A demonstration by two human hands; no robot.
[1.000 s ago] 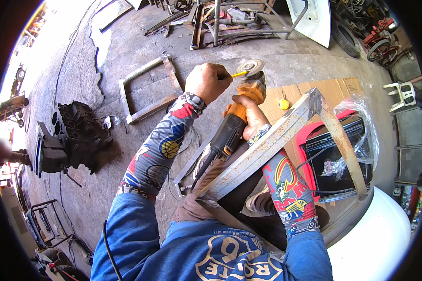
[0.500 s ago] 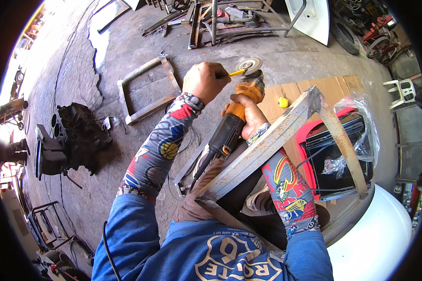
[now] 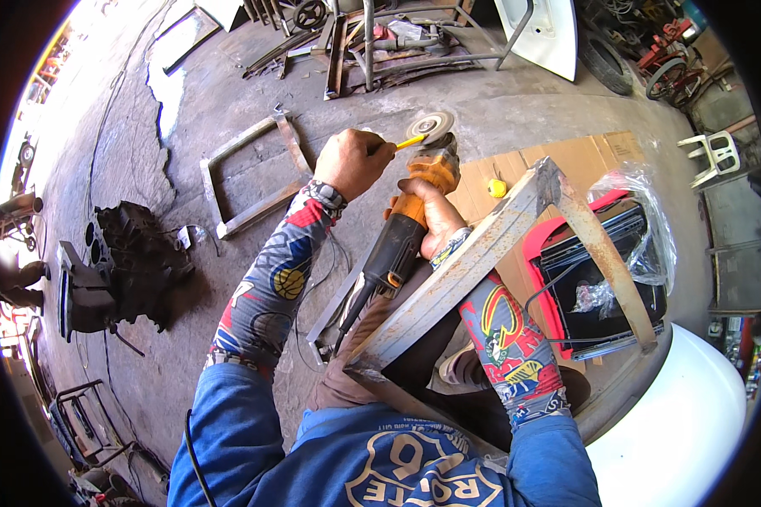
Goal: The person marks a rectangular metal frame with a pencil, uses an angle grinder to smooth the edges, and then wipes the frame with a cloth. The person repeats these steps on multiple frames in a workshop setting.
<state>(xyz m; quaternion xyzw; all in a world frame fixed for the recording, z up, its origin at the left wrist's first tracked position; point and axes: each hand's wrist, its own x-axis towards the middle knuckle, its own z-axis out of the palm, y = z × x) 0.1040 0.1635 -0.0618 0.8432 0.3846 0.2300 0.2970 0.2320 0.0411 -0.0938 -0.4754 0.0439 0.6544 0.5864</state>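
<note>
Leftmost, the left hand (image 3: 353,164), fingers pinched on a slim yellow stick (image 3: 408,144). Stick's long axis runs right and slightly up to the lower edge of the disc (image 3: 429,124); touching or just short, cannot tell. Angle grinder (image 3: 396,243) slants up and right, disc at its far end, nearer the left fingertips. Right hand (image 3: 437,216) wraps its orange housing from the right.

Hands (image 3: 353,164) w/ grinder (image 3: 404,235), yel stick (image 3: 409,143)
</note>
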